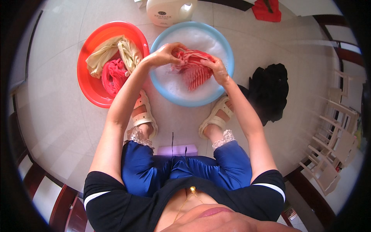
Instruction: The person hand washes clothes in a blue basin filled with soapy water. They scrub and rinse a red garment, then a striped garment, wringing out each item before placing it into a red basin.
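Note:
A red-and-white striped garment (pixel 195 69) is bunched between my two hands over a light blue basin (pixel 165 93) of sudsy water (pixel 181 36). My left hand (pixel 167 55) grips the cloth at its left side, fingers curled into it. On the right side of the cloth, my right hand (pixel 217 70) pinches it with the thumb on top. The lower striped part hangs down to the suds. Left of the blue basin stands a red basin (pixel 85 83), which holds a beige garment (pixel 101 58) and a wrung pink-red garment (pixel 113 75).
A cream detergent jug (pixel 164 13) stands just beyond the blue basin. Dark cloth (pixel 268 92) lies on the tiled floor at right. A red item (pixel 266 11) is at the far right. Wooden chairs (pixel 332 143) line the right side. My feet in cream sandals (pixel 145 112) flank the blue basin's near side.

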`<action>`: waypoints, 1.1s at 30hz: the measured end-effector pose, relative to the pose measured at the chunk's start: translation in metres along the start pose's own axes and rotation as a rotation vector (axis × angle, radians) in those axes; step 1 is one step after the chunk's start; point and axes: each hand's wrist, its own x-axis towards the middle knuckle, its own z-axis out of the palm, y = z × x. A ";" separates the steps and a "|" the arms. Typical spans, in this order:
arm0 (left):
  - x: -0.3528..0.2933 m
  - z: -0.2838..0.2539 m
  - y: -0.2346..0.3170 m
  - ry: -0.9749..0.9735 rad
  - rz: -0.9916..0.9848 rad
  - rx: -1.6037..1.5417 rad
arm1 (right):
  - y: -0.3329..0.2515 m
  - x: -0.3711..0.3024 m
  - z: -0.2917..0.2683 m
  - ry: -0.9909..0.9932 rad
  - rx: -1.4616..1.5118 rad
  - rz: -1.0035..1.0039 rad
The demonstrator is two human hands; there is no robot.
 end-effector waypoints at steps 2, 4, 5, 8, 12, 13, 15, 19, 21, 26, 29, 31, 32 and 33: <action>-0.004 -0.010 0.003 -0.095 -0.128 0.117 | 0.001 -0.002 -0.006 0.037 0.015 -0.049; -0.001 -0.022 0.002 -0.229 -0.258 0.282 | -0.002 -0.001 -0.007 0.000 0.139 -0.056; -0.002 -0.019 0.003 -0.177 -0.242 0.292 | -0.004 -0.002 -0.008 -0.016 0.184 -0.052; -0.005 0.003 -0.001 -0.020 -0.133 0.346 | -0.007 -0.005 -0.007 -0.043 0.242 -0.050; -0.005 0.027 -0.012 -0.022 -0.135 0.162 | -0.010 -0.007 0.001 -0.051 0.261 -0.047; -0.003 0.025 -0.014 -0.057 -0.155 0.147 | -0.006 -0.006 -0.001 -0.063 0.232 -0.067; -0.003 0.024 -0.019 -0.050 -0.089 -0.033 | -0.002 -0.006 -0.006 -0.031 0.250 -0.082; -0.008 0.009 -0.004 0.197 -0.162 -0.128 | 0.000 -0.006 -0.018 0.020 0.220 -0.068; -0.012 0.004 0.007 0.219 -0.193 -0.228 | -0.003 -0.008 -0.012 0.047 0.158 -0.056; -0.006 -0.005 0.009 0.397 -0.269 -0.266 | 0.003 0.001 -0.006 0.118 0.229 0.044; 0.019 -0.010 -0.050 0.572 -0.387 0.002 | 0.026 0.028 -0.014 0.223 0.252 0.110; 0.035 0.006 -0.061 0.643 -0.393 0.132 | 0.073 0.054 -0.038 0.413 -0.065 -0.066; 0.038 0.021 -0.070 0.725 -0.292 0.017 | 0.081 0.060 -0.032 0.490 -0.220 -0.147; 0.038 0.035 -0.080 0.698 -0.189 0.058 | 0.088 0.063 -0.027 0.583 -0.487 -0.243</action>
